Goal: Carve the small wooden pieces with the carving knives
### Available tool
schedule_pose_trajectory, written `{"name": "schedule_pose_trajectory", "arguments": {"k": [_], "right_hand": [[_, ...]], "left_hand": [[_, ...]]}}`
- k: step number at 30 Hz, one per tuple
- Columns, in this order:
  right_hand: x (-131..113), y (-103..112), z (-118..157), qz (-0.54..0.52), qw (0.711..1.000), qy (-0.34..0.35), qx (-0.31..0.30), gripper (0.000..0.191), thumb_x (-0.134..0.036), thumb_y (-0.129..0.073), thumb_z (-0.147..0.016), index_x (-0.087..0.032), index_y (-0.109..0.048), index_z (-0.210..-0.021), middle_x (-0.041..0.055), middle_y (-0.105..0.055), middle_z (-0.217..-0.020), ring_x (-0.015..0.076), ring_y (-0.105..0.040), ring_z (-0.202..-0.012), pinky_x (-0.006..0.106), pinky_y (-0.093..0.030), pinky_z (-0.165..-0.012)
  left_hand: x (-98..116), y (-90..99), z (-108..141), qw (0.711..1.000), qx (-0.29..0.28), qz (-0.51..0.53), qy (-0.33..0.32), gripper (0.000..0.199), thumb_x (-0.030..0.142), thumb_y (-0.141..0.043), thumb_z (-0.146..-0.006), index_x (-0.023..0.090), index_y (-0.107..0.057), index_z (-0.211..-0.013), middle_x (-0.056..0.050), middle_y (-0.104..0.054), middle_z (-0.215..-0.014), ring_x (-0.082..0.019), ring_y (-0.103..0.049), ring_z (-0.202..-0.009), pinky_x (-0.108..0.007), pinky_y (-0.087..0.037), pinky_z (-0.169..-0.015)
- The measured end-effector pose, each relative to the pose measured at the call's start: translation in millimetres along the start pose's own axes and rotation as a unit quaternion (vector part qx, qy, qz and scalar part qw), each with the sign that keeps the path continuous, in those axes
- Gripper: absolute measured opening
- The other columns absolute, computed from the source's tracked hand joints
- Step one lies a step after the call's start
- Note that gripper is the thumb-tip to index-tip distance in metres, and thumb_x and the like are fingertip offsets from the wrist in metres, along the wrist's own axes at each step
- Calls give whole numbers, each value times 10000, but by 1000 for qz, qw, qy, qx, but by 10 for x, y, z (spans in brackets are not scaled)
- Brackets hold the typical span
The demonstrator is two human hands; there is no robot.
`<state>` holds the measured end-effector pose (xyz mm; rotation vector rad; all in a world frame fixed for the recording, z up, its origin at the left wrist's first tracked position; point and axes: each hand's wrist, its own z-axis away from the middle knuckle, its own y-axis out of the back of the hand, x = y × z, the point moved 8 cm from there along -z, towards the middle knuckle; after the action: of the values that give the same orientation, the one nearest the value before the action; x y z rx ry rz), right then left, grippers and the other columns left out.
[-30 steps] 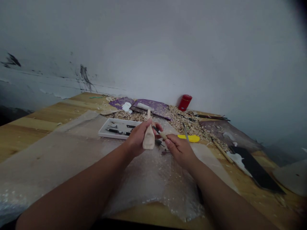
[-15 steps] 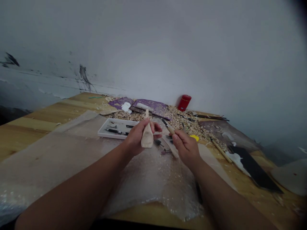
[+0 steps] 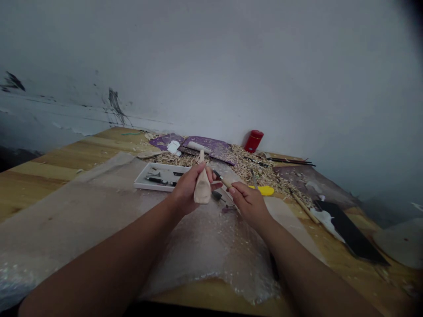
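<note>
A pale, roughly carved wooden spoon (image 3: pixel 202 189) is gripped in my left hand (image 3: pixel 188 188), its broad bowl end facing me and its narrow handle pointing away. My right hand (image 3: pixel 249 201) is closed around the wooden handle of a carving knife (image 3: pixel 225 180). The dark blade points up and left, close to the fingers of my left hand. Whether the blade touches the fingers or the wood, I cannot tell. Both hands are above the plastic bubble wrap sheet (image 3: pixel 185 255).
A white tray (image 3: pixel 140 186) with small tools lies left of my hands. Wood shavings (image 3: pixel 264 171) spread behind, near a purple sheet (image 3: pixel 214 144) and a tilted red can (image 3: pixel 254 141). A yellow-handled tool (image 3: pixel 266 190) and a black flat strip (image 3: pixel 353 235) lie to the right.
My right hand has moved left with the carving knife, bringing the blade nearer to the spoon. The yellow handle is now more exposed. My left hand has barely moved.
</note>
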<state>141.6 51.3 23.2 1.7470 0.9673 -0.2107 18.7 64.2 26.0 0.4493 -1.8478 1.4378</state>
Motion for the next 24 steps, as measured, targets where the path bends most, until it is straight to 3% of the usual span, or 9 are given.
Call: {"name": "schedule_pose_trajectory", "arguments": {"k": [5,13,24], "right_hand": [[-41,-11,11,-2,1000,3,-13,291,-385,-365,-864,-193,-560,-765,-34,-475,-556,108,-462,-532,210,-306,-511],[6,170,22,-57,996,-16,72,285,-388,-396,-851,-178,-580,-792,-33,-448,-542,106,-424,-508,211,-307,-489],[27,176,11,-52,996,-12,70,282,-387,-402,-850,-181,-582,-782,-27,-473,-564,109,-443,-524,215,-329,-502]], "left_hand": [[12,-28,3,1000,-3,6,0,455,318,-313,-853,140,-519,-488,-34,-520,-560,-151,-573,-709,-333,-452,-797],[48,38,-23,999,-5,35,-11,404,359,-380,-832,135,-529,-531,-40,-557,-642,-182,-585,-831,-378,-418,-874],[98,0,-4,998,-9,52,-23,422,347,-372,-833,136,-530,-503,-56,-565,-654,-205,-587,-837,-414,-415,-885]]}}
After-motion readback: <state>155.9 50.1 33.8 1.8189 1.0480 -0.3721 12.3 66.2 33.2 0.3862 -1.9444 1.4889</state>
